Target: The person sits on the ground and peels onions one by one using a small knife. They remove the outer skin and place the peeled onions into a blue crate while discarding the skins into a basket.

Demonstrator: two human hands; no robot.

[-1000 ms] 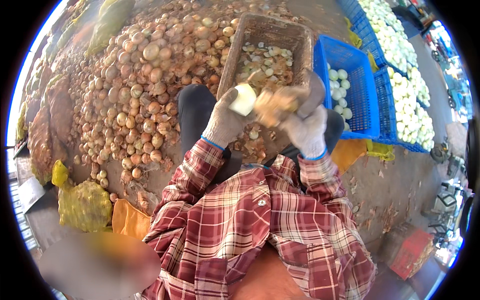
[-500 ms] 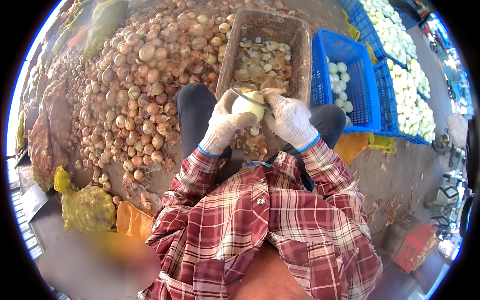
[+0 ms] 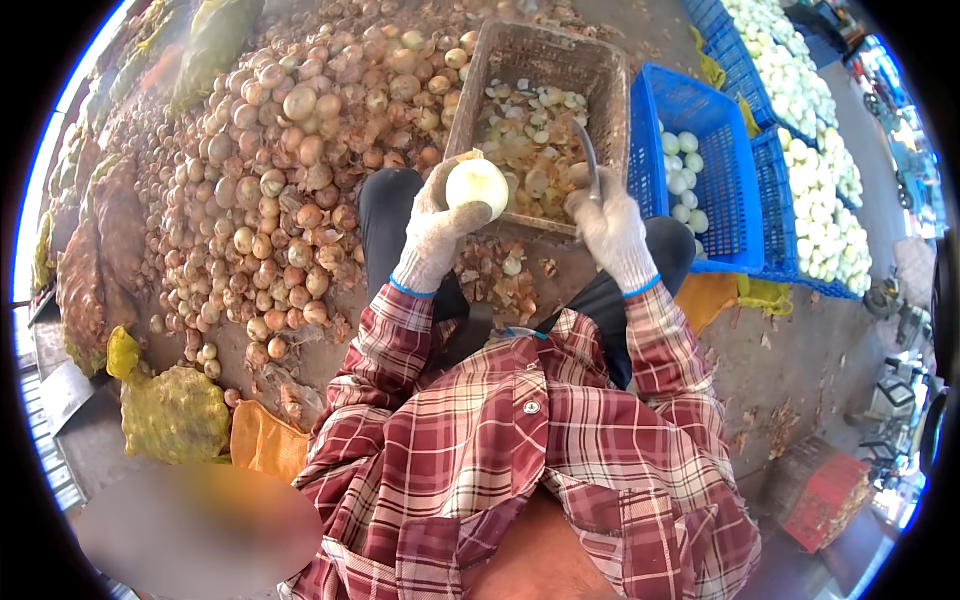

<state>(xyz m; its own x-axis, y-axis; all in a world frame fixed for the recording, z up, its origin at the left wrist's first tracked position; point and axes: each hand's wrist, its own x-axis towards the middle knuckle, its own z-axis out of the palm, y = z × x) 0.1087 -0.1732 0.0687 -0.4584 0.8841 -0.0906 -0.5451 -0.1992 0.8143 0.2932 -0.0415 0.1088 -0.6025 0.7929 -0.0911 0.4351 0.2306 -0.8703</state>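
My left hand (image 3: 437, 228), in a white knit glove with a blue cuff edge, grips a mostly peeled onion (image 3: 476, 188). A bit of brown skin still clings to its top. In my gloved right hand (image 3: 606, 222) is a knife (image 3: 588, 150) with a curved blade pointing up and away from me. The two hands are apart, both above the near end of a dirty brown crate (image 3: 478, 110). Inside that crate lie onion skins and cut ends (image 3: 535, 180).
Unpeeled onions (image 3: 290, 200) are heaped at the left. Right of the brown crate stands a blue crate (image 3: 735, 190) with several peeled onions (image 3: 680, 170). Farther right, more blue crates brim with peeled onions (image 3: 825, 210). A red box (image 3: 825, 495) sits at lower right.
My hands have separated. The right hand moved right with the knife, off the onion; the left shifted slightly left, still gripping the onion.
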